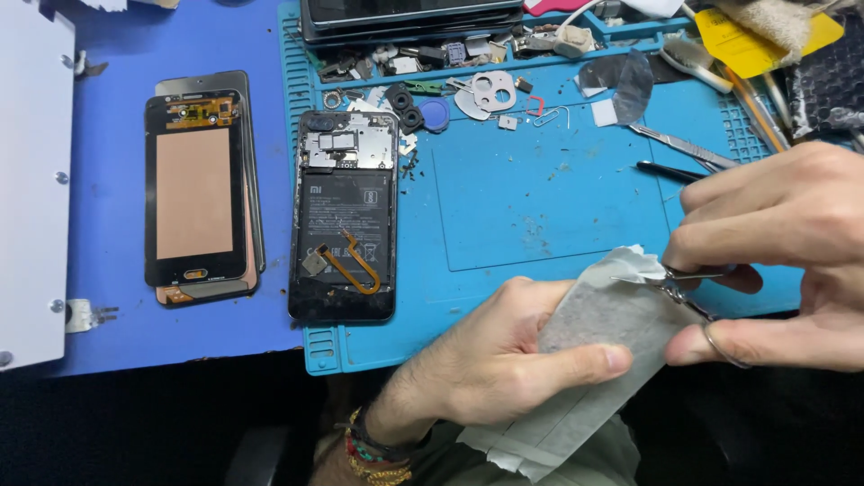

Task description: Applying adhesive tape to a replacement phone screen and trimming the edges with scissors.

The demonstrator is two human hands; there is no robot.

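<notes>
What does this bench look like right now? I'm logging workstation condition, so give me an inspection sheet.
Surface: blue repair mat on a blue table, dusty with small debris.
Job's things: grey-white sheet held by left hand; small scissors in right hand, blades at the sheet's upper edge.
Clutter: opened phone with battery exposed; stacked screens; loose parts in the mat's tray; scalpel; tweezers.
Grippers: both hands bare, both gripping.
Cables: orange flex ribbon on the phone.
Surroundings: white panel at left.
</notes>
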